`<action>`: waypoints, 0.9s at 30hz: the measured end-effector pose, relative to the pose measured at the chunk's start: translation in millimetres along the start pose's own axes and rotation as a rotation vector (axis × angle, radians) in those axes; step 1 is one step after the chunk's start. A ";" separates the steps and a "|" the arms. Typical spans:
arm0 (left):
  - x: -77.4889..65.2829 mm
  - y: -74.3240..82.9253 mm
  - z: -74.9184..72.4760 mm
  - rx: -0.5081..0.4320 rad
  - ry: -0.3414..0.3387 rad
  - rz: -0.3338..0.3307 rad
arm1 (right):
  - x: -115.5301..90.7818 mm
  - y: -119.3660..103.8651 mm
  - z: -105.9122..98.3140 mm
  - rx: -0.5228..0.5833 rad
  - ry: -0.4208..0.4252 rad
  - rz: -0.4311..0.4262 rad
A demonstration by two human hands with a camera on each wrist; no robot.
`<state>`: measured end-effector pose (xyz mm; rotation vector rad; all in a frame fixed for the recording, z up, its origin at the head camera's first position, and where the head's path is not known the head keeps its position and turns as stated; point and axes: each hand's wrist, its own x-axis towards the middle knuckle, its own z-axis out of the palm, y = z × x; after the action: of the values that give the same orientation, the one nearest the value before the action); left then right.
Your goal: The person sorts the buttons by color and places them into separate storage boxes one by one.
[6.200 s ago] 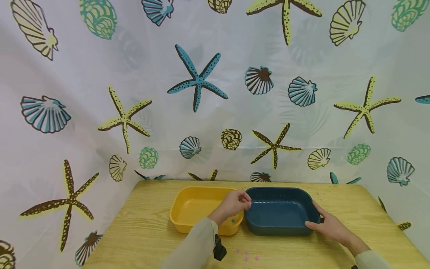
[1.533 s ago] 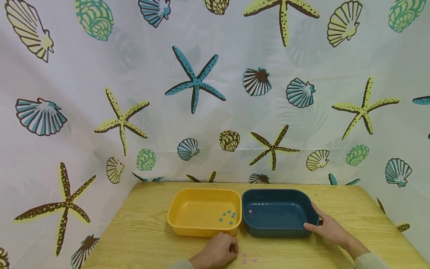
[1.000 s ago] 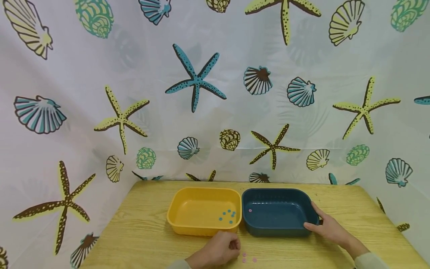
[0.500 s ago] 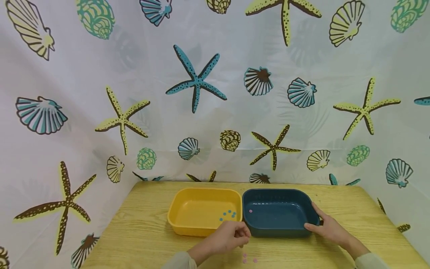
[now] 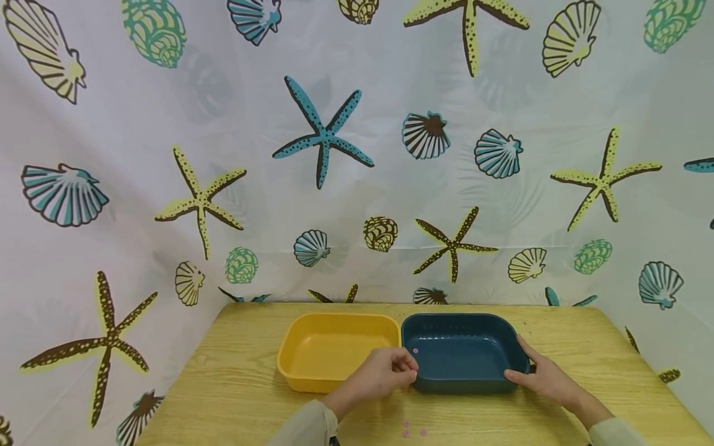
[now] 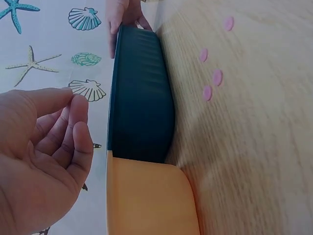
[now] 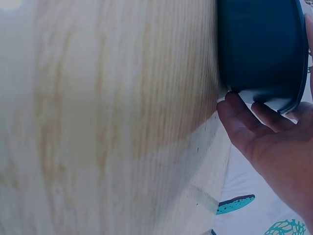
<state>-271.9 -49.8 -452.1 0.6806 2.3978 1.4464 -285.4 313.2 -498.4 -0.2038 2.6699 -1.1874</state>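
My left hand (image 5: 382,375) hovers at the near left corner of the dark blue bin (image 5: 463,385), thumb and forefinger pinched together. A small pink button is between those fingertips, almost wholly hidden. One pink button (image 5: 415,350) lies inside the blue bin. Several more pink buttons (image 6: 217,77) lie on the table in front of the bins. My right hand (image 5: 549,378) grips the blue bin's right end; in the right wrist view its fingers (image 7: 239,115) curl against the end wall. Left of the blue bin stands the yellow bin (image 5: 312,384), partly covered by my left hand.
The two bins stand side by side on the wooden table (image 5: 240,384). A white curtain (image 5: 357,204) printed with starfish and shells hangs behind the table and along both sides.
My left hand has risen from the table by the pink buttons to the blue bin's near corner. It now hides the blue buttons in the yellow bin. The right hand keeps its grip.
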 end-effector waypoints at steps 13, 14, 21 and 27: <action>20.1 4.2 1.6 -0.023 0.004 -0.037 | 0.4 0.6 0.9 0.003 0.008 -0.002; 21.2 3.7 2.1 -0.025 0.007 -0.042 | 0.4 0.7 1.0 0.004 0.008 -0.003; 25.6 0.2 5.4 -0.032 0.027 -0.048 | 0.2 0.5 0.9 0.010 0.007 -0.003; 29.4 -1.4 6.7 -0.017 0.030 -0.042 | 0.6 1.9 0.8 0.006 0.007 -0.007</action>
<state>-294.5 -30.1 -456.0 0.6047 2.4048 1.4679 -285.8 313.7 -500.4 -0.2084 2.6734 -1.2005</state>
